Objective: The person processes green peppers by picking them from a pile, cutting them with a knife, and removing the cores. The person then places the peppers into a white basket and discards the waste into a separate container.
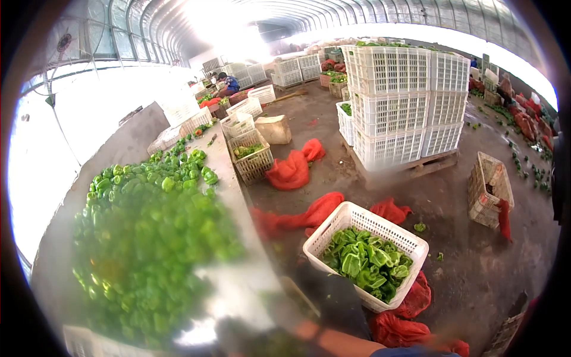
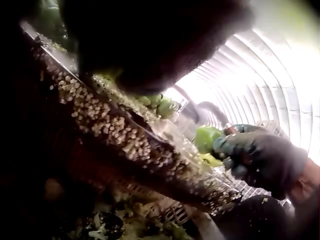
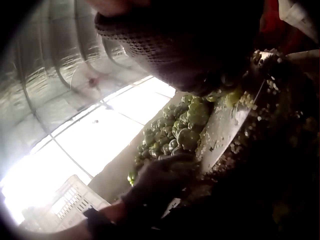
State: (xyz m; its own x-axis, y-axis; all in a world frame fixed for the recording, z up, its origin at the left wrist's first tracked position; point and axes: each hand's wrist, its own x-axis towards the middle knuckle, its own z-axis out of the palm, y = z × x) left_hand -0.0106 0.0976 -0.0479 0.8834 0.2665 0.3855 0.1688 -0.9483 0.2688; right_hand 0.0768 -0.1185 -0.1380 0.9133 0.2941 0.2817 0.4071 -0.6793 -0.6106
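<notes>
My right hand (image 2: 260,155), in a dark wet glove, pinches a green pepper (image 2: 207,139) in its fingers over the table edge in the left wrist view. My left hand (image 3: 160,182), gloved and blurred, is low over the table in the right wrist view; shadow hides its fingers, so I cannot tell what it holds. Pale seeds (image 2: 110,122) coat the table edge near both hands. A heap of whole green peppers (image 1: 154,238) covers the table (image 1: 235,297). At the bottom of the head view, my right forearm (image 1: 342,342) reaches in.
Right of the table stands a white crate (image 1: 410,235) holding cut green peppers (image 1: 369,262). Red net bags (image 1: 291,169) lie on the floor. Beyond are stacked white crates (image 1: 389,98) on a pallet, another crate (image 1: 491,187), and a person in blue (image 1: 226,84).
</notes>
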